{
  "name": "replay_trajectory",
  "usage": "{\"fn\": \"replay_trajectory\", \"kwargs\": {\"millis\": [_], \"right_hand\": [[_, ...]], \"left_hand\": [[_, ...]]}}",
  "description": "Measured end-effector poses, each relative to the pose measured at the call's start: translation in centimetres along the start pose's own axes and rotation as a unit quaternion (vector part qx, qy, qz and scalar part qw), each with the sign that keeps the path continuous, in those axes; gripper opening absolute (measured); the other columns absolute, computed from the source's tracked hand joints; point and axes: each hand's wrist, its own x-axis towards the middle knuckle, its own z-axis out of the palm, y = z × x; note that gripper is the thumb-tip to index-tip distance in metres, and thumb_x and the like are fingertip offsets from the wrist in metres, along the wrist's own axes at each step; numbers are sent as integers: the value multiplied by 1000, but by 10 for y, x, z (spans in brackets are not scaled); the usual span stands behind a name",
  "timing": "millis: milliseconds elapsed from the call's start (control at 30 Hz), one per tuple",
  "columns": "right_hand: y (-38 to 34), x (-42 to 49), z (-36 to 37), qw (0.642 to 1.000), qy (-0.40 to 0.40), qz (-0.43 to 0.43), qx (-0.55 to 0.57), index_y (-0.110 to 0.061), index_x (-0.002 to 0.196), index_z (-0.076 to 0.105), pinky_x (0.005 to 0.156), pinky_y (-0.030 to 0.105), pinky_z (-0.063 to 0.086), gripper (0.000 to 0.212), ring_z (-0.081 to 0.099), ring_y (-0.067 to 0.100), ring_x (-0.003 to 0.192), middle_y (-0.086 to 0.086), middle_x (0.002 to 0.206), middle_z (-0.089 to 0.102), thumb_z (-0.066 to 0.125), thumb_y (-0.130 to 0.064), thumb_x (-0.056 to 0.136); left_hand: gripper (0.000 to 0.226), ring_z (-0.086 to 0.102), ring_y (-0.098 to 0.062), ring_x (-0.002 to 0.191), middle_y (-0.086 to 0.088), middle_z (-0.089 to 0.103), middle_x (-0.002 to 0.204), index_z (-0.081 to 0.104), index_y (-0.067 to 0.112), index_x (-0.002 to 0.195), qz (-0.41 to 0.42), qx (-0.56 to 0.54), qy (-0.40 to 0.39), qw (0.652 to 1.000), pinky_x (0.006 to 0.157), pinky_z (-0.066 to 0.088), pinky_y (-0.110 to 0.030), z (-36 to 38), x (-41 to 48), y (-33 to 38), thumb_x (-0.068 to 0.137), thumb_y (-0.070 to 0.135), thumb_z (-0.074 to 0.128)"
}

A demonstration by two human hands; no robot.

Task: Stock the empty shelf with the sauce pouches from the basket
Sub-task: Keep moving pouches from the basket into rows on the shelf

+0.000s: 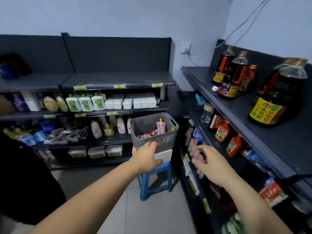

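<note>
The sauce pouches (161, 127) are in the grey basket (167, 141). It stands on a white box (164, 156) on a blue stool (163, 167). One pouch stands up with a yellow cap, and the others lie flat. I think they are light, soft, squishy and a bit slippery, so I would pinch one by its hard cap. My left hand (148, 157) is open, with its fingers on the front of the basket. My right hand (208, 163) is blurry by the shelf on the right (191, 179). I cannot tell if it holds the pink things (194, 146) there. The basket wall hides how many pouches are inside.
</note>
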Motion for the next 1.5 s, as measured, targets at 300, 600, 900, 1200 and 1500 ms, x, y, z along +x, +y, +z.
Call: {"fn": "replay_trajectory", "kwargs": {"millis": [300,600,900,1200,1500], "right_hand": [[19,176,11,996,-78,-48,-20,-32,138,44,102,48,44,54,48,24,126,-4,143,45,62,-47,89],[25,300,23,978,-142,-134,-76,-22,145,39,108,41,41,59,44,25,131,1,150,38,62,-38,93],[18,381,68,970,-186,-131,-82,-23,146,36,106,41,41,60,43,28,131,2,151,38,62,-34,92],[-10,473,111,977,-185,-66,-83,-22,144,39,105,39,42,58,48,26,126,4,146,42,63,-34,92],[-2,523,169,973,-219,4,-72,-22,142,43,98,37,44,56,55,31,120,8,141,48,64,-34,91]], "left_hand": [[71,47,-26,130,-2,49,141,33,25,143,-134,-17,39,990,106,30,-50,-9,125,-24,83,46,66],[74,48,-28,127,-3,51,139,27,28,143,-191,-2,34,981,105,28,-51,8,203,-36,82,46,66],[74,47,-31,127,-5,50,139,26,28,143,-222,-31,-2,975,104,29,-51,27,273,-95,81,46,63],[76,44,-29,132,-4,47,145,27,24,146,-188,-65,-50,979,104,28,-51,25,363,-168,82,43,62],[73,43,-34,133,-16,42,146,29,13,147,-168,-158,-117,966,106,38,-40,52,405,-211,85,31,65]]}}
